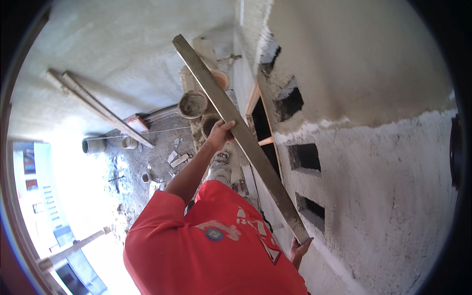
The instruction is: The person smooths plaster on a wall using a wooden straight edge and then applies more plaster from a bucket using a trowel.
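Note:
I hold a long, straight, cement-smeared board [260, 172] diagonally across the middle of the view. My left hand [221, 129] grips it at about its middle, fingers wrapped round its edge. My right hand [300, 246] holds its lower end at the bottom right. To the right of the board is a plastered wall [373, 191] with several square openings [305, 157] and a taller dark opening [260, 118] with wooden edging. The upper part of this wall carries darker, smoother plaster [359, 59].
A tub of mortar [193, 104] and another rounded pan [220, 76] sit below me beside planks. Long timbers [98, 109] lean against the left wall [118, 49]. Buckets [93, 145] and rubble [172, 156] lie on the rough floor. A bright opening is at the far left.

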The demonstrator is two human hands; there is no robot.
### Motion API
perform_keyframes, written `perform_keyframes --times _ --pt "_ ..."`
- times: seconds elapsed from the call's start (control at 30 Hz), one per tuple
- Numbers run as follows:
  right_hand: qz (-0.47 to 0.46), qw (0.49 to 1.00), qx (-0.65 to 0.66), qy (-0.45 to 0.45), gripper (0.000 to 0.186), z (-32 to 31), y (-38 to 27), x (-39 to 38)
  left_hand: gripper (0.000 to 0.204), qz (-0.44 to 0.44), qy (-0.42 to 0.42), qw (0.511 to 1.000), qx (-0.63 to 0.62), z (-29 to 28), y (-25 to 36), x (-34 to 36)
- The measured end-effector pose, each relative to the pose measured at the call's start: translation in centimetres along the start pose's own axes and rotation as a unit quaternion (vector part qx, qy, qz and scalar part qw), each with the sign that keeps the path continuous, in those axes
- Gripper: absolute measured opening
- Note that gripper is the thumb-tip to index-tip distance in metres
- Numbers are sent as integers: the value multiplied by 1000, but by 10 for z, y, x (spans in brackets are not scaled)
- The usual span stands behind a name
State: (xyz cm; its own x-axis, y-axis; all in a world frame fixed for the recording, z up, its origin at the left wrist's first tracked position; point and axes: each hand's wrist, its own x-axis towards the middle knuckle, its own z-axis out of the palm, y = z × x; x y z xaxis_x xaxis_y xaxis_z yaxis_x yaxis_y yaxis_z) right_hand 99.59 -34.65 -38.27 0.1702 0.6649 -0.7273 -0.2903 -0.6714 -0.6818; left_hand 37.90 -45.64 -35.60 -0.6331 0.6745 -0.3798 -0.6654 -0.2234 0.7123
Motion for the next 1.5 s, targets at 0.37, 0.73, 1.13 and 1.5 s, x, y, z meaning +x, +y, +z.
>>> perform_keyframes --times 0.37,0.73,1.13,1.5 --pt "-268 824 -397 -303 64 106 35 73 36 121 81 988 46 -105 60 -84" --pt "108 942 -207 -242 67 341 69 12 38 239 159 952 -104 -236 130 -154" --pt "93 892 -324 -300 43 542 107 -3 76 390 140 880 -234 -258 157 -220" --pt "124 797 -442 -392 37 664 168 38 53 427 204 881 8 -192 144 -301"
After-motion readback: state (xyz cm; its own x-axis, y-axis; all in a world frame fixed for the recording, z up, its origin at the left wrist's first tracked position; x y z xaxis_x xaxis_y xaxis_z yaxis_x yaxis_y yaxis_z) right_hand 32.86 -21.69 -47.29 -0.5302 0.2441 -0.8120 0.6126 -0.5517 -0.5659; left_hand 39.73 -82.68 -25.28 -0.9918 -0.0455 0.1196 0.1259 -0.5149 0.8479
